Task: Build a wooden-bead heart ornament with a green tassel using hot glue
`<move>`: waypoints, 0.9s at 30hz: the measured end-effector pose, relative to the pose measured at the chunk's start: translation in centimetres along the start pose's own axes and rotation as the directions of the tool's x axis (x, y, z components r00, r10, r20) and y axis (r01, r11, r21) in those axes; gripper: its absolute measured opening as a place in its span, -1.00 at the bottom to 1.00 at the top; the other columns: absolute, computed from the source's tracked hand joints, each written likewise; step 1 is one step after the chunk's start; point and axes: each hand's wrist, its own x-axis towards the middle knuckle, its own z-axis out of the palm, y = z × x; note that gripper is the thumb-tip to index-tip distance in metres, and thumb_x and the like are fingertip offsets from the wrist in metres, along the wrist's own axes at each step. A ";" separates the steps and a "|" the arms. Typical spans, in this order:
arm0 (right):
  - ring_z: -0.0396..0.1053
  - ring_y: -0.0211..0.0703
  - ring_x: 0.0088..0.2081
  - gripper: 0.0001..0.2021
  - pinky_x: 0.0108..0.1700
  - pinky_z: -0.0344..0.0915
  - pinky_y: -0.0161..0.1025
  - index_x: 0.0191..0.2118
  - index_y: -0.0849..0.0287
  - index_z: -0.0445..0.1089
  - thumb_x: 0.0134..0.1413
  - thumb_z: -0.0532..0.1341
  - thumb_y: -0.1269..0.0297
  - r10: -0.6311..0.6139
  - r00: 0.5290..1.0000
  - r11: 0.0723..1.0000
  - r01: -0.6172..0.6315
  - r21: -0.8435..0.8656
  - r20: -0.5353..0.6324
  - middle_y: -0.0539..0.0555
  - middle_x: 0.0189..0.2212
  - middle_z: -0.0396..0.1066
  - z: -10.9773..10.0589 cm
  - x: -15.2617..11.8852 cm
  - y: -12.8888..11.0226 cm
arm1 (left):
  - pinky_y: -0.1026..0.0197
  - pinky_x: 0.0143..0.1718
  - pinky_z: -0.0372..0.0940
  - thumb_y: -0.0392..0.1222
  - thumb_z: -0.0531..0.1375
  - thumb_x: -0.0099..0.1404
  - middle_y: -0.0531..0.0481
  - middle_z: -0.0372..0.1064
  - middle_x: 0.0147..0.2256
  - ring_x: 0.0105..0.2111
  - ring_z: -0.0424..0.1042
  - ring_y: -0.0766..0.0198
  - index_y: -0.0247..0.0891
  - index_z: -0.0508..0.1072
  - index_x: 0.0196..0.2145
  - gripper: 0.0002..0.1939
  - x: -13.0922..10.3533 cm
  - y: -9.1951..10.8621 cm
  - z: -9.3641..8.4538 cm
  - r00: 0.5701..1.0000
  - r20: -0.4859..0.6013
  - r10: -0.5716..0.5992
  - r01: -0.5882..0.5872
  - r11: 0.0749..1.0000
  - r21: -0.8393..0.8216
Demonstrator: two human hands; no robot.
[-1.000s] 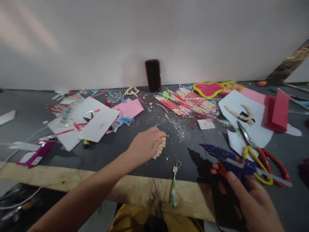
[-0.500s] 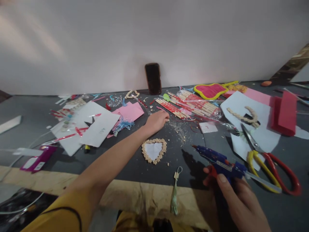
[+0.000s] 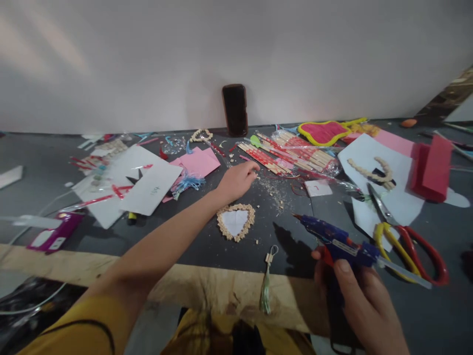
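My left hand [image 3: 238, 181] is over the dark table, behind the heart and beside scattered wooden crumbs [image 3: 275, 192]. Its fingers are bent together, and whatever they may pinch is too small to make out. My right hand [image 3: 360, 296] is wrapped round a blue glue gun [image 3: 328, 235], whose nozzle points left; a clear glue stick juts from its rear. Between my hands lies a heart [image 3: 235, 223] of white paper edged with small wooden pieces. A green tassel [image 3: 265, 291] with a loop lies at the table's front edge.
Chopsticks [image 3: 266, 159] in red wrappers lie at the back near a phone [image 3: 235, 109] leaning on the wall. Scissors [image 3: 410, 251] and a red folded card [image 3: 432, 170] are at right. White sheets [image 3: 151, 187], pink paper [image 3: 197, 162] and a purple box [image 3: 57, 232] are at left.
The view has tilted slightly, so the table's things appear a little higher. My left hand has shifted slightly, its fingers still bent. The glue gun stays in my right hand.
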 end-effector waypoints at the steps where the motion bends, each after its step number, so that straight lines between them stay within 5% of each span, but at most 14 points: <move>1: 0.39 -0.21 -0.49 -0.63 -0.47 0.35 -0.32 -0.24 0.16 0.47 0.10 0.13 -0.05 0.018 1.000 0.999 -0.017 0.046 -0.016 0.09 -0.45 0.48 0.2 -0.3 -0.3 | 0.17 -0.16 0.24 -0.29 0.06 0.28 -0.03 0.43 -0.29 -0.28 0.38 0.26 -0.27 0.40 -0.14 -0.79 -1.0 0.6 -0.1 1.000 0.001 -0.004 0.004 0.998 -0.063; 7: 0.34 -0.22 -0.49 -0.63 -0.48 0.31 -0.34 -0.28 0.17 0.46 0.12 0.12 -0.05 0.020 1.000 0.983 -0.022 0.182 0.015 0.09 -0.47 0.43 1.4 -1.8 -2.0 | 0.35 -0.48 0.30 -0.22 0.14 0.21 0.02 0.41 -0.43 -0.53 0.39 0.42 -0.36 0.40 -0.21 -0.79 -7.0 3.4 0.6 0.987 0.133 -0.087 0.137 0.890 -0.434; 10: 0.30 -0.23 -0.52 -0.63 -0.48 0.28 -0.32 -0.27 0.17 0.42 0.14 0.08 -0.04 -0.026 0.995 0.983 0.008 0.181 0.093 0.07 -0.50 0.40 1.8 -2.2 -2.1 | 0.37 -0.46 0.31 -0.24 0.25 0.09 0.04 0.39 -0.42 -0.52 0.37 0.46 -0.35 0.43 -0.26 -0.77 -8.7 3.8 0.9 0.949 0.252 -0.192 0.316 0.608 -0.728; 12: 0.29 -0.25 -0.51 -0.65 -0.47 0.27 -0.33 -0.27 0.16 0.40 0.16 0.07 -0.03 -0.030 0.993 0.987 0.011 0.162 0.111 0.05 -0.50 0.39 2.1 -2.5 -2.0 | 0.38 -0.45 0.30 -0.26 0.30 0.04 0.06 0.38 -0.44 -0.52 0.36 0.47 -0.35 0.44 -0.29 -0.76 -9.4 3.9 0.8 0.931 0.293 -0.218 0.364 0.505 -0.782; 27: 0.26 -0.26 -0.52 -0.65 -0.48 0.25 -0.34 -0.34 0.18 0.38 0.14 0.08 -0.03 -0.050 0.993 0.998 0.045 0.051 0.111 0.04 -0.53 0.35 2.9 -3.6 -2.2 | 0.35 -0.41 0.27 -0.26 0.31 0.04 0.08 0.39 -0.49 -0.52 0.37 0.44 -0.34 0.42 -0.34 -0.80 -11.2 3.5 0.5 0.947 0.276 -0.164 0.321 0.474 -0.820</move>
